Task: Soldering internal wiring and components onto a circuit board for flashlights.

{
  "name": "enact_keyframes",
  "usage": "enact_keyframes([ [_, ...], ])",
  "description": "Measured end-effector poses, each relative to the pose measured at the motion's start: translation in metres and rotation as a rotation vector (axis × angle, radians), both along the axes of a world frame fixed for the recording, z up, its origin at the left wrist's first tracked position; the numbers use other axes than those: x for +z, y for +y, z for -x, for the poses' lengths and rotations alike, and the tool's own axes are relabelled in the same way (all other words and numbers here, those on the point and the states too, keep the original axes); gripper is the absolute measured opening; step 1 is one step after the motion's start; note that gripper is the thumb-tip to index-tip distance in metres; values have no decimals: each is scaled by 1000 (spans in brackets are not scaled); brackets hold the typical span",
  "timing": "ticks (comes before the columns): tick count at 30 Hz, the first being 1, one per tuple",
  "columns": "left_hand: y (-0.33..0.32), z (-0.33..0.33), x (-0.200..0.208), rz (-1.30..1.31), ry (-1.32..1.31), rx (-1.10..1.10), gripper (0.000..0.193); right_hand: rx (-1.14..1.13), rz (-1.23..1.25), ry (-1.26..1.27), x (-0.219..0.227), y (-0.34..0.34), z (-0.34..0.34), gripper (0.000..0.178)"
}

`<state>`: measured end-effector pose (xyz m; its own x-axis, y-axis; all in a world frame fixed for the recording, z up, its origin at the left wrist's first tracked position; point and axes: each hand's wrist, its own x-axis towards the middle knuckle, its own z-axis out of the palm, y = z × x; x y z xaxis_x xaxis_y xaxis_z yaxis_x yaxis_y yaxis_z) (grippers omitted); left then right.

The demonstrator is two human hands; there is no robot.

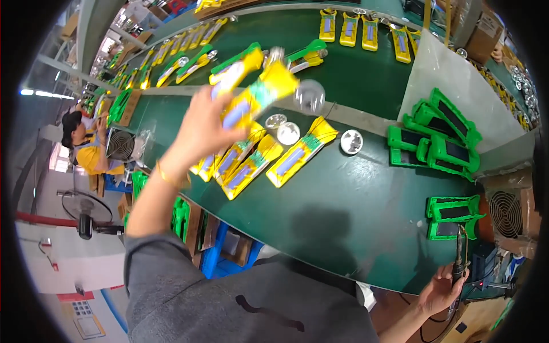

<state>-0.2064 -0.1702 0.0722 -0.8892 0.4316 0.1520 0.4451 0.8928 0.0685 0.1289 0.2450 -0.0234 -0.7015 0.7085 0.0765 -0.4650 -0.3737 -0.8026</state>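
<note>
My left hand [203,123] is raised over the far edge of the green bench, its fingers closed on a yellow lamp housing [274,83] with a blue cell and a green circuit board. Motion blurs it; a second yellow piece beside it may also be in the hand. Below lie several yellow housings [303,151] with blue cells, wired to round silver reflectors [351,142]. At the lower right, my right hand [440,291] grips a soldering iron [458,263], tip upward, beside a small stack of green casings [454,214].
More green casings [440,137] with dark panels are piled at the right. Beyond a raised rail, a green belt [360,74] carries rows of yellow housings. A box fan [506,214] stands at the right edge. Another person [88,143] sits at the far left.
</note>
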Motion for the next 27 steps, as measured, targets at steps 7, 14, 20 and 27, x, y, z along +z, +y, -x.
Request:
enact_keyframes([
  [7,-54,-91,-63,74,-124,288,57,121,-4,45,2,-22,0,33],
  [14,-45,-103,-53,70,37,247,62,101,-31,61,9,-41,-11,30],
  [20,82,-117,-70,-137,99,-104,55,104,-21,48,16,-52,-3,24],
  [27,90,-96,-111,-158,260,-109,31,49,-92,3,25,-67,-9,20],
])
